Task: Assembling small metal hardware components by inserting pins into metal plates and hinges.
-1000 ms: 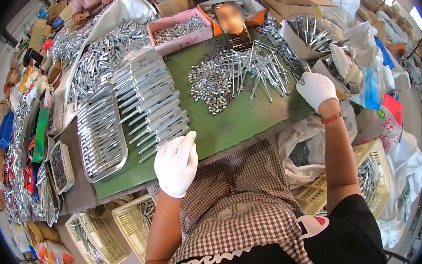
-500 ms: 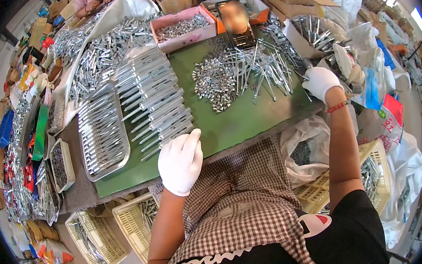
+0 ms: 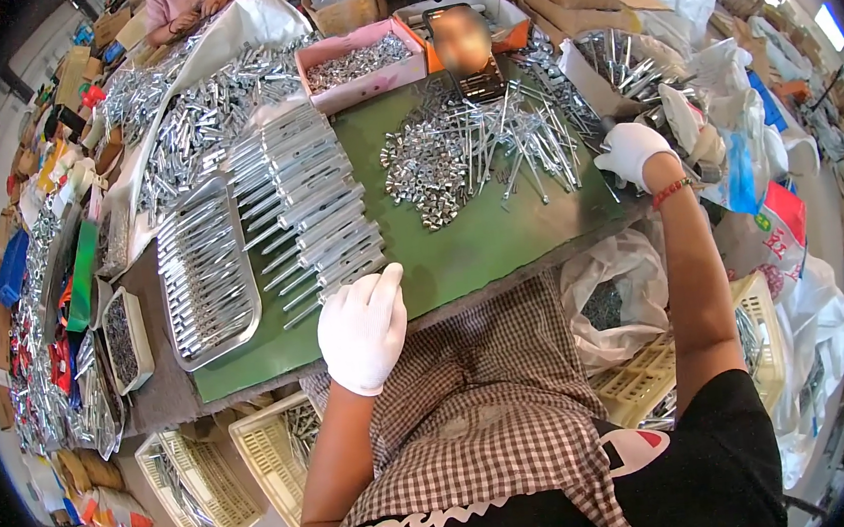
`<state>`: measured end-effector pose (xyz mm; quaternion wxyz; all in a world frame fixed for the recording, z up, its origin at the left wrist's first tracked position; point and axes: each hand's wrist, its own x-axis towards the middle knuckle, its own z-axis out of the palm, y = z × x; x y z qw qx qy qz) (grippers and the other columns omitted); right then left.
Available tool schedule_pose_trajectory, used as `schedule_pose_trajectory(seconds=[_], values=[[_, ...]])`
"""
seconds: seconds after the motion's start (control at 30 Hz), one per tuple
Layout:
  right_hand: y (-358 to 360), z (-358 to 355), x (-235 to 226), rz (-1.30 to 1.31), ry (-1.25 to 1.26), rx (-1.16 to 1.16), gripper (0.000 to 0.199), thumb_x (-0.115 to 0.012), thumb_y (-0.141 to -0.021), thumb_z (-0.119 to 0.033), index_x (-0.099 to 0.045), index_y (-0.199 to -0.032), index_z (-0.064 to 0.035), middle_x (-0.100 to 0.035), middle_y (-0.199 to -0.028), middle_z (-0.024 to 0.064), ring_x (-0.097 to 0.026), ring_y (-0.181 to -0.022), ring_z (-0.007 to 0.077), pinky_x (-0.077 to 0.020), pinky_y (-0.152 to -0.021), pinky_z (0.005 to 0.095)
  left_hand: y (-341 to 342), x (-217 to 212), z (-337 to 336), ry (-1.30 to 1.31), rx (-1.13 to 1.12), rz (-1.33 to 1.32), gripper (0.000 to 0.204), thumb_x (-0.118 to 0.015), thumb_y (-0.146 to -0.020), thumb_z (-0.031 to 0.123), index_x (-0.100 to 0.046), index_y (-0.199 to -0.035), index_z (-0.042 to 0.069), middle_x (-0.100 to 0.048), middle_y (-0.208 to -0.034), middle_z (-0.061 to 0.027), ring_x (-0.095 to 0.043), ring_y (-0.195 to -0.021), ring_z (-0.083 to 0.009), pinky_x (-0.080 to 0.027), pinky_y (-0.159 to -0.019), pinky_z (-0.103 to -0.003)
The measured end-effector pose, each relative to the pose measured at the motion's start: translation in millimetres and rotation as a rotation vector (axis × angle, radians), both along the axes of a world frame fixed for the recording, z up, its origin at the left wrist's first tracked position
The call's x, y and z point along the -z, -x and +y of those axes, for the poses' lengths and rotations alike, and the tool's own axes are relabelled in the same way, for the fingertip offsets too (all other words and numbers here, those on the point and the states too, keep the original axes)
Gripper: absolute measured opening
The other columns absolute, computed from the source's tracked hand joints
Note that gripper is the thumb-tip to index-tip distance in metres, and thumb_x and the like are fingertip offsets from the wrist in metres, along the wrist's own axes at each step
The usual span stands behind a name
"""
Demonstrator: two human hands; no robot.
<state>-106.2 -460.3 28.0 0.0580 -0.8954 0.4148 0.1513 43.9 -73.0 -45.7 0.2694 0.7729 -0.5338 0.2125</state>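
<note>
My left hand [image 3: 363, 334], in a white glove, rests at the near edge of the green tabletop [image 3: 471, 249]. Its fingers are loosely extended, and nothing shows in them. Just beyond it lies a slanting row of metal expansion bolts with sleeves [image 3: 323, 217]. My right hand [image 3: 637, 156], also gloved, is at the table's right edge with its fingers curled. A dark handle-like end [image 3: 609, 125] shows beside it; what the fingers hold is hidden. Between the hands lie a heap of small metal nuts or cones [image 3: 426, 173] and loose long bolts [image 3: 529, 149].
A metal tray [image 3: 252, 288] of bolts lies on the left. Behind are a sleeve pile [image 3: 214, 121], a pink box [image 3: 367, 90] of small parts and a phone [image 3: 482, 83]. Crates [image 3: 217, 502] stand below. Another person's hand [image 3: 185, 21] shows at the far left.
My right hand has shifted slightly up and left along the table's right edge. My left hand has stayed nearly in place. The view has tilted a little.
</note>
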Motion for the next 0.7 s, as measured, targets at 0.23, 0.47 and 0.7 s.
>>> schedule_pose_trajectory(seconds=[0.23,0.47,0.7], values=[[1,1,-2,0.065,0.072,-0.089,0.039,-0.068,-0.08,-0.035,-0.076,-0.095,0.0009,-0.072,-0.096,0.0249,-0.071,-0.088,0.0396,-0.0562,-0.084,0.0454,-1,2,1,0.0,0.01,-0.007,0.035,-0.072,-0.08,0.006,-0.067,-0.114,0.009,-0.066,-0.092,-0.0053,-0.062,-0.073,-0.0249,-0.051,-0.067,-0.037],[25,20,-1,-0.073,0.133,-0.178,0.034,-0.065,-0.079,-0.033,-0.075,-0.094,-0.0045,-0.072,-0.093,0.0225,-0.07,-0.089,0.0406,-0.0556,-0.084,0.0471,6,-8,-2,-0.042,-0.007,0.072,0.025,-0.068,-0.082,0.001,-0.071,-0.107,0.005,-0.068,-0.088,-0.0099,-0.064,-0.077,-0.0305,-0.051,-0.07,-0.04],[37,28,1,0.015,0.141,-0.186,0.031,-0.062,-0.078,-0.03,-0.075,-0.093,-0.0058,-0.072,-0.093,0.0216,-0.069,-0.089,0.0404,-0.0554,-0.085,0.0475,5,-9,-3,-0.044,-0.022,0.035,0.024,-0.069,-0.082,0.001,-0.071,-0.106,0.004,-0.068,-0.087,-0.01,-0.063,-0.073,-0.0299,-0.05,-0.068,-0.039]])
